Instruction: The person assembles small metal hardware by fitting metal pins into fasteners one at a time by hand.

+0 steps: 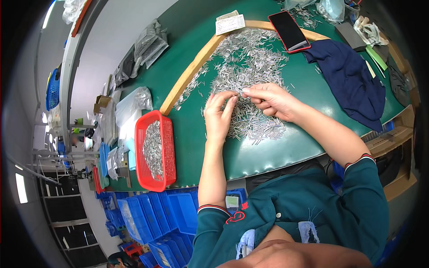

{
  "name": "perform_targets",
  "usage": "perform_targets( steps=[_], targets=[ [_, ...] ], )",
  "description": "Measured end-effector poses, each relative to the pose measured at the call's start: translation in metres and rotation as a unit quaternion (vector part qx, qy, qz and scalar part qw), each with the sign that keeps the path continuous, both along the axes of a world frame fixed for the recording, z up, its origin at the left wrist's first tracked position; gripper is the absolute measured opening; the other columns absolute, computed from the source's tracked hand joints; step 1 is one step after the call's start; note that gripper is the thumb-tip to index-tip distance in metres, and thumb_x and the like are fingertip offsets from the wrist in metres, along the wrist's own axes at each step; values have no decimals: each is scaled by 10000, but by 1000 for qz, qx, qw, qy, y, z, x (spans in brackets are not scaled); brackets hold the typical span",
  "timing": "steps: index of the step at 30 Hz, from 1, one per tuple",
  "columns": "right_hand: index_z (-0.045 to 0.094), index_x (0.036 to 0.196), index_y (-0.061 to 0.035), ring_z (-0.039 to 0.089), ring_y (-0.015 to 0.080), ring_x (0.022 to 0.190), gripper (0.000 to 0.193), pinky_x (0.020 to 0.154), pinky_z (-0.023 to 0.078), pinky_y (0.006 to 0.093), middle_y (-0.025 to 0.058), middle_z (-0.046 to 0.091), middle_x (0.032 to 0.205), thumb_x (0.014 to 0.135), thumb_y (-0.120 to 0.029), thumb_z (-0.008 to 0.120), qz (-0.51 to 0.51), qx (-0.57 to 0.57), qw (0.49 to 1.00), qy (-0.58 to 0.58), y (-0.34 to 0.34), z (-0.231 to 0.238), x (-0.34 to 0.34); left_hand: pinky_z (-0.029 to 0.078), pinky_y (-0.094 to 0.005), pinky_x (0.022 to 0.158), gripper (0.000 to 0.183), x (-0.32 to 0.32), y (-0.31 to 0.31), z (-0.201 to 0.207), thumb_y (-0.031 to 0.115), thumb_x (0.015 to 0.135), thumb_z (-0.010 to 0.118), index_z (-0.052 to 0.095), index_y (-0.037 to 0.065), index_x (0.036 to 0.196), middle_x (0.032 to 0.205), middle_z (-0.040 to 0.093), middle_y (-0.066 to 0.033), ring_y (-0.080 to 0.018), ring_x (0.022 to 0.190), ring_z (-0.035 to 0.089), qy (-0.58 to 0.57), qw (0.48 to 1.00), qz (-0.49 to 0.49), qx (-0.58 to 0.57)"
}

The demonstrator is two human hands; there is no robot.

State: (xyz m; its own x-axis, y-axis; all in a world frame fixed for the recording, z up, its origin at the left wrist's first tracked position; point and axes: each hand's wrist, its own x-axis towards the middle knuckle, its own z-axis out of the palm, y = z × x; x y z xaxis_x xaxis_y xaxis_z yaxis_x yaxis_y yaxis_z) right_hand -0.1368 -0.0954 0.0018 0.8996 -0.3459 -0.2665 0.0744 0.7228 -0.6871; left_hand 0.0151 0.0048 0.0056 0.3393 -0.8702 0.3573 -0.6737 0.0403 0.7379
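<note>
A broad heap of short silvery metal pins (254, 125) lies spread on the green tabletop (196, 147). Over the middle of the heap, my left hand (219, 115) and my right hand (276, 102) meet almost fingertip to fingertip. The left thumb and forefinger are closed in a pinch; so are those of the right, with its other fingers curled. Whatever sits between the fingertips is too small to tell from the pins behind. Left of the heap, a red plastic basket (170, 156) holds many more pins.
Wooden strips (190, 76) border the heap at the back and left. Paper slips (230, 24) and a phone (289, 32) rest along them. Dark blue cloth (346, 80) lies at right, plastic bags (152, 42) at back left. Blue bins (183, 212) stand below the table edge.
</note>
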Motion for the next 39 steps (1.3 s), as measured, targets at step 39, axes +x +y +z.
perform_targets(
  steps=[39],
  targets=[
    [630, 866, -11, 541, 64, 752, 185, 688, 426, 207, 22, 609, 764, 828, -183, 575, -82, -210, 974, 34, 8, 2, 4, 475, -213, 713, 234, -14, -1, -2, 26, 834, 550, 573, -25, 1061, 944, 603, -72, -110, 804, 589, 290, 957, -22, 6]
  ],
)
